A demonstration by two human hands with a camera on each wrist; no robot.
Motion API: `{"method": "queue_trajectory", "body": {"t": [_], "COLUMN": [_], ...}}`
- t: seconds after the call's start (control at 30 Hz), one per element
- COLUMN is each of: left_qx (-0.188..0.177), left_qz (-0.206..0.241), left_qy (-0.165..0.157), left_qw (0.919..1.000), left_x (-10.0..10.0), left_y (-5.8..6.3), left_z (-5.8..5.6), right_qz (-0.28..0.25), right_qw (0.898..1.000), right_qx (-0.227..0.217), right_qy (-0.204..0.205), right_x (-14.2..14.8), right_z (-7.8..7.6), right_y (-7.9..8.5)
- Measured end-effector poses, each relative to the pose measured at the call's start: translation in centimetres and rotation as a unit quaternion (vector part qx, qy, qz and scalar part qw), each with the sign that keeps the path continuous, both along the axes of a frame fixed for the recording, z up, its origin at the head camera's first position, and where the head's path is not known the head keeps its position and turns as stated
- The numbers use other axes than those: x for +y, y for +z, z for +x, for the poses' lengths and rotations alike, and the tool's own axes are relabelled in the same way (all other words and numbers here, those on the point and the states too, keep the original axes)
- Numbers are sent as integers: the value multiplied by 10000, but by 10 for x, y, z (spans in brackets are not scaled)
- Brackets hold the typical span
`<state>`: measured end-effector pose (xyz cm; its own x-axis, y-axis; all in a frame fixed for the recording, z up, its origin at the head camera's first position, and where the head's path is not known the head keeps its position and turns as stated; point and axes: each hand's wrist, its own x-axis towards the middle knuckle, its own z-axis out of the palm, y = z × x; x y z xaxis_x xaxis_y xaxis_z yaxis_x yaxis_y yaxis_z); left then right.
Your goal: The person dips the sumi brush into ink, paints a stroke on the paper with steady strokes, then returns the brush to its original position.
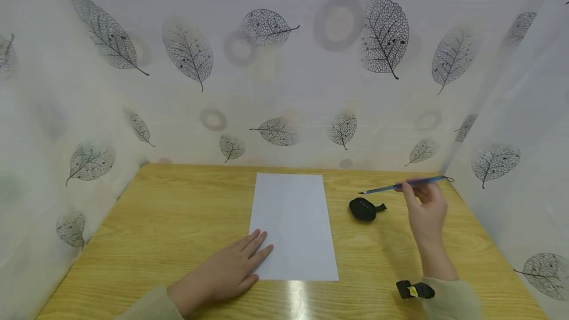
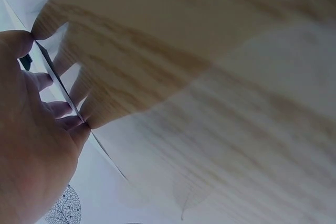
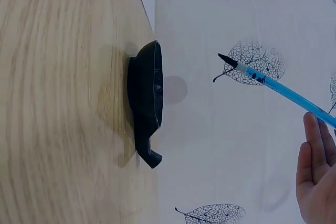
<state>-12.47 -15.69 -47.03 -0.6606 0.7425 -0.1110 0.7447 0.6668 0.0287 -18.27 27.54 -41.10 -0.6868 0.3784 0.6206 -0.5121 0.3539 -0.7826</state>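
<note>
My right hand (image 1: 426, 206) pinches a blue calligraphy brush (image 1: 402, 185), raised above the table with its dark tip pointing left. In the right wrist view the brush (image 3: 286, 93) shows black bristles and a loop-ended handle running out of frame. A black ink dish (image 1: 363, 210) with a short handle sits on the table, left of that hand and below the brush tip. My left hand (image 1: 231, 266) rests with spread, straight fingers on the lower left edge of a blank white sheet of paper (image 1: 291, 226). In the left wrist view those fingers (image 2: 59, 109) lie along the paper's edge.
A wood-grain table (image 1: 191, 211) carries everything. Near the right forearm a black strap with a small yellow label (image 1: 413, 290) shows at the sleeve. Pale curtains with leaf prints (image 1: 284, 88) enclose the table at the back and both sides.
</note>
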Motion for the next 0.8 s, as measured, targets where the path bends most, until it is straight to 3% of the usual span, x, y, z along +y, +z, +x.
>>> {"method": "queue_trajectory", "body": {"t": [0.8], "left_qx": [-96], "left_qz": [71], "left_qy": [-2], "left_qw": [9999], "left_x": [0], "left_y": [1], "left_z": [0], "right_qz": [-555], "right_qw": [9959], "right_qx": [208], "right_qy": [687], "right_x": [-32], "right_z": [-9], "right_y": [3]}}
